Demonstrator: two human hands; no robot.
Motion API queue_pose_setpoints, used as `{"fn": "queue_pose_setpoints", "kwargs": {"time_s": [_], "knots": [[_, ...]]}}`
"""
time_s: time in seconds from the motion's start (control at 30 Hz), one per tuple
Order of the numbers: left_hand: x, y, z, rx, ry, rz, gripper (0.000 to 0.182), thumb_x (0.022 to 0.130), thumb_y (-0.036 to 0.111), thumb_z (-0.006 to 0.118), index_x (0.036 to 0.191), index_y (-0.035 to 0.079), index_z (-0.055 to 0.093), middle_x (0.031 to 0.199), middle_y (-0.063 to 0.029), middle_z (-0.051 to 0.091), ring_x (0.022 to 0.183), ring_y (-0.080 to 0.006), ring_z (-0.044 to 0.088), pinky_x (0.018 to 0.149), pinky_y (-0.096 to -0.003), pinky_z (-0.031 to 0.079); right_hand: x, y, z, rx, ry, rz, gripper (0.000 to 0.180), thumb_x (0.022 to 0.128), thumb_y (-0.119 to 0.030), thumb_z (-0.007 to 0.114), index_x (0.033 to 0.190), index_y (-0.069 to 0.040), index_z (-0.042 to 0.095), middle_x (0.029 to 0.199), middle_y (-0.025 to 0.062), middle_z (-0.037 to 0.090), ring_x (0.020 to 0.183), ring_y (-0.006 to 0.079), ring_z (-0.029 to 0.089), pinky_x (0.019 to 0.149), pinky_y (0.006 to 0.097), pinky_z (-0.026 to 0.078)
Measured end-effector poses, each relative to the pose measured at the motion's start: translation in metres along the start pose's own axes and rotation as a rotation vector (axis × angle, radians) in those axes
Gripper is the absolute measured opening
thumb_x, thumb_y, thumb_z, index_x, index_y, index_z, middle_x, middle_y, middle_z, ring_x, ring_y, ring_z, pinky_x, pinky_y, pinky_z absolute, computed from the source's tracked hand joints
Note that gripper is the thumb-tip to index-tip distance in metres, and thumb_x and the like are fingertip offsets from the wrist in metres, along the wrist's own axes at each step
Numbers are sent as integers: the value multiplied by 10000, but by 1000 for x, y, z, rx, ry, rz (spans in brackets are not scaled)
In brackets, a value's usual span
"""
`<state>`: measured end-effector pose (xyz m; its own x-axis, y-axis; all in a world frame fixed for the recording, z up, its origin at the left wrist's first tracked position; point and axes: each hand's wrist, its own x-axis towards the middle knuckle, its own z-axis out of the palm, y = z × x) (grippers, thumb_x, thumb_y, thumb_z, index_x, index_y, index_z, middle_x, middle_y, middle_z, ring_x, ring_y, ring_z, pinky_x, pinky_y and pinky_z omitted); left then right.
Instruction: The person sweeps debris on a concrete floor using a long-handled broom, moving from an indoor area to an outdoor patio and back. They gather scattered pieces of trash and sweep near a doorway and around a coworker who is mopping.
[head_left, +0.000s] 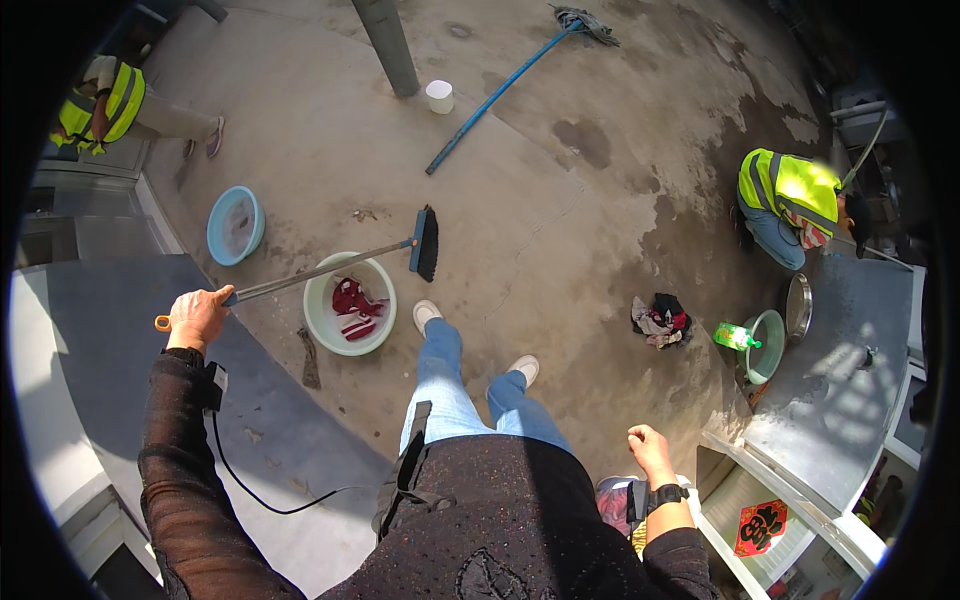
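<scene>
My left hand (198, 315) is closed around the upper end of a long broom handle, at the left of the view. The broom (424, 244) has a blue head with black bristles, resting near the floor ahead of my feet. Its handle passes over a pale green basin (315, 322) that holds dark red and white cloth (352, 300) in cloudy water. At lower right my right hand (649, 448) hangs with curled fingers and nothing visible in it; the hand is too small to tell whether it is closed fully. A strapped device sits at each wrist.
A blue basin (211, 225) holds sudsy water. A blue-handled mop (499, 94) lies ahead near a white bucket (439, 97) and post (386, 45). Rightward are a clothes pile (660, 321), green bottle (731, 337), green basin (775, 349) and crouching person (787, 195). Another person (105, 105) stands upper left.
</scene>
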<state>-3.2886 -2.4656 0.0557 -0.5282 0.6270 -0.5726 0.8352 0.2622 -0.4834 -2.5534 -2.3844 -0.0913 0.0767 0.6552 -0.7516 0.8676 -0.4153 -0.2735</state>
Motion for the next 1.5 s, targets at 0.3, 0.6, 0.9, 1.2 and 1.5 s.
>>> {"fn": "queue_pose_setpoints", "kwargs": {"time_s": [0.3,0.6,0.9,1.2,1.5], "knots": [[21,-95,4,-55,164,92,390,806,242,579,1191,225,522,651,-99,595,648,-272,613,586,-373,475,10,-136,46,-67,-25,-128,209,745,-156,591,921,-54,641,846,107,659,794,211,629,737,305,483],[120,6,40,-494,188,215,263,815,237,553,1068,176,586,747,-106,638,733,-290,623,643,-401,488,11,-213,50,-202,0,-213,182,738,-166,593,888,-74,641,797,115,646,750,223,623,698,307,482],[69,-132,78,-367,51,-68,251,786,244,595,1022,160,580,750,-115,635,739,-297,621,634,-399,486,49,-262,45,-192,-6,-189,198,727,-169,594,896,-76,639,803,95,653,760,194,623,699,303,476],[69,-129,54,-539,135,-233,345,802,273,597,1140,211,565,771,-107,644,760,-292,617,651,-399,485,121,-334,21,-274,-86,-215,220,753,-187,602,941,-79,642,911,118,657,879,235,629,779,326,482],[222,-11,-27,-795,33,-243,251,803,295,569,1013,160,596,838,-123,643,818,-308,617,710,-415,487,218,-445,-68,-420,-96,-391,227,746,-184,611,939,-71,646,879,129,658,830,227,636,759,317,487]]}}
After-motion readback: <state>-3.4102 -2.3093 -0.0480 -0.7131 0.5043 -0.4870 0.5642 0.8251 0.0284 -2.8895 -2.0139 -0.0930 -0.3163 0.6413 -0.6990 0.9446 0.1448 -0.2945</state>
